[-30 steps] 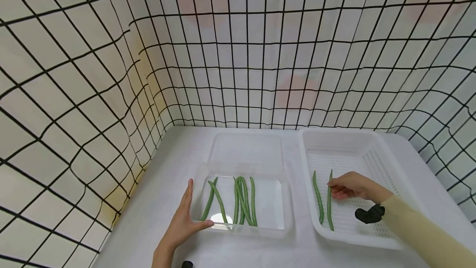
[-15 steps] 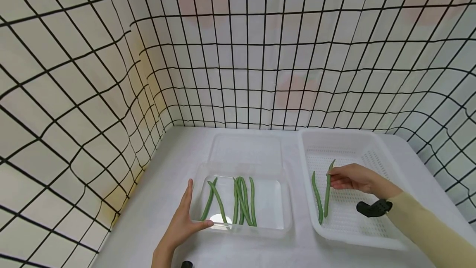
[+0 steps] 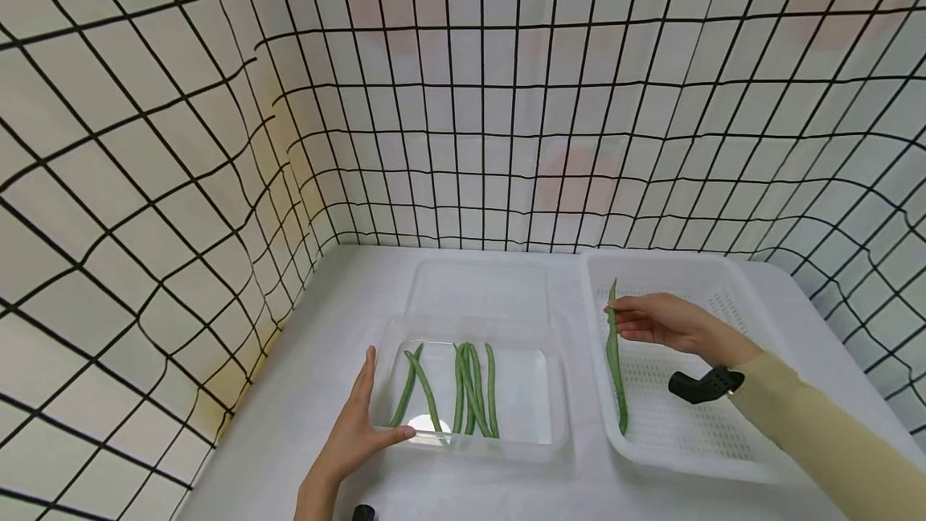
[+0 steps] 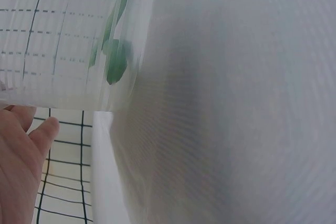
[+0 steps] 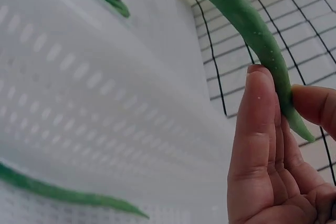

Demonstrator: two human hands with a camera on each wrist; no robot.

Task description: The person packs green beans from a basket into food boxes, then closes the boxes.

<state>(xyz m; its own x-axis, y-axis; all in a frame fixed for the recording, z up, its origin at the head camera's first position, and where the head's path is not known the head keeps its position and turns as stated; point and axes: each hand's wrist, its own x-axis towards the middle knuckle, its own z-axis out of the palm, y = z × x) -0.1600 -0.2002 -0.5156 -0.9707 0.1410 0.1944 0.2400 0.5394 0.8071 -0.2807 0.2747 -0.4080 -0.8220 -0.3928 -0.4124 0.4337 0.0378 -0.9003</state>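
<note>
My right hand (image 3: 661, 322) pinches a green bean (image 5: 257, 27) near one end between thumb and fingertips, raised over the left side of a white perforated basket (image 3: 694, 469). A second green bean (image 5: 73, 195) lies on the basket floor; in the head view the held bean overlaps it. My left hand (image 3: 354, 428) rests at the front left corner of a clear plastic box (image 3: 506, 450), thumb on the front rim and straight fingers along the left side. Inside that box lie several green beans (image 3: 473, 392), two of them crossed at the left.
Behind the box a clear lid (image 3: 477, 288) lies flat on the white-covered table (image 3: 318, 320). A black wire grid (image 3: 514, 135) encloses the table at the back and sides. The basket's raised rim (image 3: 589, 288) stands just right of the box.
My right hand has lifted the bean from the basket floor and moved it up and left, toward the basket's left rim. The left hand has stayed at the box.
</note>
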